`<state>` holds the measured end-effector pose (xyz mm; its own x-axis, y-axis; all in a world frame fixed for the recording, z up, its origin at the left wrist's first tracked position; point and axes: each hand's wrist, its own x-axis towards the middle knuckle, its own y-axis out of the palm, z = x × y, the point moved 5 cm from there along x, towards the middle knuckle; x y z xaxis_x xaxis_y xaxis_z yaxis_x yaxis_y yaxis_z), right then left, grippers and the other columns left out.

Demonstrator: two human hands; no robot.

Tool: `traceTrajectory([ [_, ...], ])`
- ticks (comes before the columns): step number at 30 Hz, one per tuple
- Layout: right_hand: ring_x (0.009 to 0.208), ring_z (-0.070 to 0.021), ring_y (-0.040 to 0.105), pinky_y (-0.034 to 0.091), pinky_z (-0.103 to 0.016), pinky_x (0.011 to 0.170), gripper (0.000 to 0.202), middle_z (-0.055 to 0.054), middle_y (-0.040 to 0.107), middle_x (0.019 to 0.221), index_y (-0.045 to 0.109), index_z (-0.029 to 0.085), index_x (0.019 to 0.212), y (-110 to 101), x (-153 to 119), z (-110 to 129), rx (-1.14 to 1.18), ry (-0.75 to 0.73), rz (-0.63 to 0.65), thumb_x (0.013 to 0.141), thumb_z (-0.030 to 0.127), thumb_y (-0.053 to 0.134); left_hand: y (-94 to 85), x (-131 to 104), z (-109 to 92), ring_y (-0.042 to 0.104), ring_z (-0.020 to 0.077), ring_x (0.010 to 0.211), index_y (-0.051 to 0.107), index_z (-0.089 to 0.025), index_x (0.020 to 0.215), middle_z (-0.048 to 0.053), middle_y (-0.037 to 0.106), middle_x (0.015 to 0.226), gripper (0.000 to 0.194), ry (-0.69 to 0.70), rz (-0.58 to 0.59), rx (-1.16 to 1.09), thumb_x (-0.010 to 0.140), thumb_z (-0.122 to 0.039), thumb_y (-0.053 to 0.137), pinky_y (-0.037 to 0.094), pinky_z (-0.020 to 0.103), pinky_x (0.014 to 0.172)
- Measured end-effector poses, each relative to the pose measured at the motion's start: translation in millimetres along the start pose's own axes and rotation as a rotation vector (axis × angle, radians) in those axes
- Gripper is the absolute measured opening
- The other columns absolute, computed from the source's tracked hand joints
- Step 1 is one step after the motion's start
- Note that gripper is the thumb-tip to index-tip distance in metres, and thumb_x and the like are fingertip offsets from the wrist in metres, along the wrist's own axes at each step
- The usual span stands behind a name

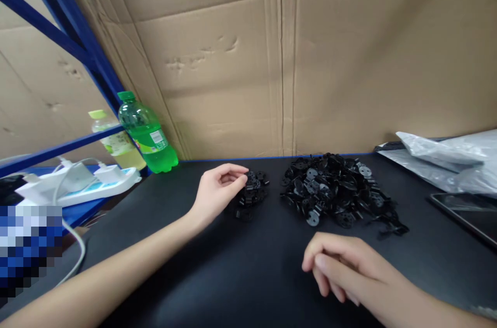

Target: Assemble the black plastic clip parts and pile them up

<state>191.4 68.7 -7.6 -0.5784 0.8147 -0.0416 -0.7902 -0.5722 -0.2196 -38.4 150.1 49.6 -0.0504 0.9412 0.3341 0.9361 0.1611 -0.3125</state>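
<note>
My left hand (221, 188) reaches to the small pile of black plastic parts (254, 191) on the dark table. Its thumb and index fingertips are nearly together at the pile's left edge; whether a part is between them is hard to see against the black. Farther right lies a much larger heap of the same parts (334, 191), flat pieces with round, holed ends. My right hand (345, 268) hovers in front of that heap, apart from it. Its fingers are loosely curled with the thumb against the index finger, and nothing shows in them.
A green soda bottle (153, 136) and a paler drink bottle (120, 144) stand at the back left. By the blue frame lies a white power strip (112, 183) with plugs and a cable. Plastic bags (446, 157) and a dark phone-like device (466, 214) lie right. Cardboard (233, 69) walls the back.
</note>
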Motion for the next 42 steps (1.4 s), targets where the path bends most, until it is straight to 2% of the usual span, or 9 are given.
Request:
traceTrajectory([
  [8,0.059,-0.013,0.048,0.035,-0.022,0.051,0.021,0.001,0.058,0.066,0.064,0.018,0.081,0,-3,7,-0.053,0.031,-0.004,0.092,0.029,0.05,-4.9,13,23,0.049,0.017,0.056,0.079,-0.02,0.077,0.002,0.072,0.067,0.011,0.07,-0.007,0.238,0.069,-0.026,0.073,0.038,0.027,0.056],
  [15,0.061,-0.0132,0.049,0.036,-0.023,0.054,0.015,0.002,0.058,0.067,0.062,0.018,0.087,-1,-2,10,-0.063,0.03,-0.003,0.091,0.024,0.049,3.5,-14,-12,0.056,0.0231,0.083,0.074,-0.023,0.092,0.005,0.072,0.097,0.016,0.255,-0.055,0.298,0.079,-0.021,0.065,0.042,0.031,0.076],
  [18,0.06,-0.0132,0.049,0.034,-0.024,0.055,0.017,0.002,0.058,0.066,0.064,0.018,0.087,0,-4,13,-0.177,0.02,-0.015,0.091,0.023,0.048,25.9,-50,-33,0.059,0.0199,0.076,0.073,-0.023,0.091,0.004,0.071,0.095,0.014,0.31,0.106,0.273,0.08,-0.018,0.065,0.044,0.028,0.069],
  [19,0.06,-0.013,0.049,0.034,-0.024,0.054,0.017,0.002,0.058,0.066,0.064,0.018,0.087,0,-4,15,-0.223,0.008,-0.025,0.09,0.023,0.048,37.7,-63,-36,0.058,0.0183,0.072,0.072,-0.022,0.093,0.004,0.07,0.094,0.017,0.315,0.255,0.241,0.081,-0.015,0.063,0.045,0.027,0.065],
  [23,0.052,-0.0108,0.045,0.031,-0.022,0.049,0.015,0.006,0.051,0.059,0.064,0.019,0.083,-6,-6,19,-0.412,-0.099,-0.065,0.087,0.016,0.05,65.8,-101,-30,0.053,0.0139,0.06,0.07,-0.019,0.094,0.004,0.067,0.085,0.026,0.177,0.591,0.121,0.075,-0.005,0.058,0.042,0.024,0.056],
  [27,0.051,-0.0113,0.048,0.036,-0.022,0.05,0.015,0.005,0.053,0.061,0.062,0.02,0.088,-36,-4,25,-0.694,-0.272,-0.271,0.09,0.014,0.048,69.5,-105,-19,0.049,0.0113,0.056,0.068,-0.016,0.089,0.002,0.064,0.077,0.024,0.071,0.589,0.067,0.074,-0.003,0.055,0.039,0.022,0.052],
  [32,0.083,-0.0221,0.065,0.048,-0.035,0.075,0.017,-0.006,0.07,0.09,0.063,0.018,0.099,-81,-9,41,-1.124,-0.509,-0.514,0.093,0.015,0.048,68.7,-103,-18,0.048,0.0095,0.056,0.068,-0.014,0.089,0.002,0.065,0.078,0.03,0.054,0.594,0.036,0.07,0.001,0.051,0.038,0.02,0.052],
  [36,0.078,-0.0238,0.064,0.049,-0.038,0.069,0.013,-0.003,0.068,0.082,0.063,0.022,0.092,-101,-10,40,-1.26,-0.425,-0.38,0.091,0.018,0.05,69.0,-103,-16,0.046,0.0093,0.055,0.068,-0.014,0.086,0.0,0.062,0.073,0.026,0.036,0.598,0.025,0.071,0.0,0.051,0.037,0.019,0.051],
  [42,0.091,-0.0279,0.064,0.052,-0.042,0.072,0.018,-0.004,0.066,0.094,0.063,0.025,0.098,-101,-13,28,-1.325,-0.28,-0.206,0.085,0.014,0.056,70.4,-103,-13,0.048,0.0102,0.056,0.068,-0.014,0.087,0.001,0.062,0.075,0.025,0.025,0.6,0.022,0.073,-0.002,0.051,0.038,0.02,0.052],
])
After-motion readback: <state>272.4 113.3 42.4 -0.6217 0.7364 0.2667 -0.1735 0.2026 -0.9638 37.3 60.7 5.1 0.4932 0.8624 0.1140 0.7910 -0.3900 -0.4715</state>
